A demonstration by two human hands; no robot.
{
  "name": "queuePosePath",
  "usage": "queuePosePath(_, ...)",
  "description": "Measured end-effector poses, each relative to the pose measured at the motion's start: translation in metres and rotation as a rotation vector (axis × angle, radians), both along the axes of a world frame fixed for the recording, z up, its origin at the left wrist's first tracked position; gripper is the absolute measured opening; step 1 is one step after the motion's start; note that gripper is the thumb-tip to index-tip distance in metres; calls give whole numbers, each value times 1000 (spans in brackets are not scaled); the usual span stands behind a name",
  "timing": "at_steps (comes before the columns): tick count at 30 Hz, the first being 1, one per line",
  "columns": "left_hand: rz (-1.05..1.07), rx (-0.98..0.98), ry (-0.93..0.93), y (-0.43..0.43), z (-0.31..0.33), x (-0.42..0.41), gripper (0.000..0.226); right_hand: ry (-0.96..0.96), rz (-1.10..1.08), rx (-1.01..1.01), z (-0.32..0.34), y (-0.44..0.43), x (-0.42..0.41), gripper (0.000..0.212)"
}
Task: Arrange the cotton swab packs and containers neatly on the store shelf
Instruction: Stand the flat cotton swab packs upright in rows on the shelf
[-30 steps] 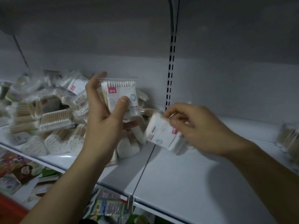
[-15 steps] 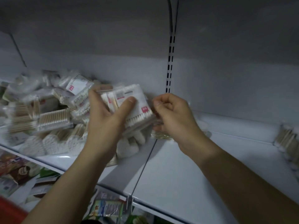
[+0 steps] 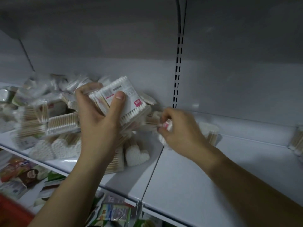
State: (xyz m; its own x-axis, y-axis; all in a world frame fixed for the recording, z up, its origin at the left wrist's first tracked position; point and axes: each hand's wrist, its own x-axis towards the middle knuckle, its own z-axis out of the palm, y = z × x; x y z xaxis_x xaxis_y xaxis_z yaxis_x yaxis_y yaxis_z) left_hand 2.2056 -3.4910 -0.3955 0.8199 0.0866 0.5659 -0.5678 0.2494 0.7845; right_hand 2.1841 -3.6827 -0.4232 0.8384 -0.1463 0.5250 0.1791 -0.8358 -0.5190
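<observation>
Left hand (image 3: 98, 123): grip clenched round a stack of swab packs (image 3: 124, 99), thumb across the top label. Probably gathering same-type packs so they go down squared. Right hand (image 3: 182, 130) pinches one small pack (image 3: 166, 126) at the right edge of the loose pile (image 3: 41, 115), just above the shelf (image 3: 205, 177). The bare right bay is the likely landing zone. Heart-shaped containers (image 3: 136, 155) sit in front, unsorted.

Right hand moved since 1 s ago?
Yes. The right hand shifted left: a second ago it sat mostly right of the slotted upright; now it reaches left past it, by the swab pile.
</observation>
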Motion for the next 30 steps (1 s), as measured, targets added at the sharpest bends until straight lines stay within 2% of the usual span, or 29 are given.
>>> queuePosePath(4, 11, 54, -39, -4, 0, -1, 33, -96, -120, 186, 21, -13, -16, 20)
queuePosePath(9, 1, 113, -41, -15, -5, -3, 39, -97, -191, 158, 32, -25, -30, 20)
queuePosePath(16, 6, 98, -36, -28, -7, -6, 40, -256, -259, 225, 50, -49, -42, 20)
queuePosePath(20, -14, 158, -94, -40, -10, -9, 43, -281, -243, 233, 61, -65, -51, 18)
queuePosePath(23, -26, 216, -131, -53, -13, -12, 48, -169, -164, 411, 61, -70, -52, 22)
queuePosePath(26, -49, 197, -147, -66, -15, -16, 51, 127, 43, 706, 57, -72, -58, 16)
queuePosePath(28, -56, 195, -156, -73, -16, -17, 53, 242, 94, 816, 55, -73, -65, 11)
queuePosePath(30, -62, 198, -154, -78, -17, -17, 54, 287, 87, 871, 55, -79, -72, 14)
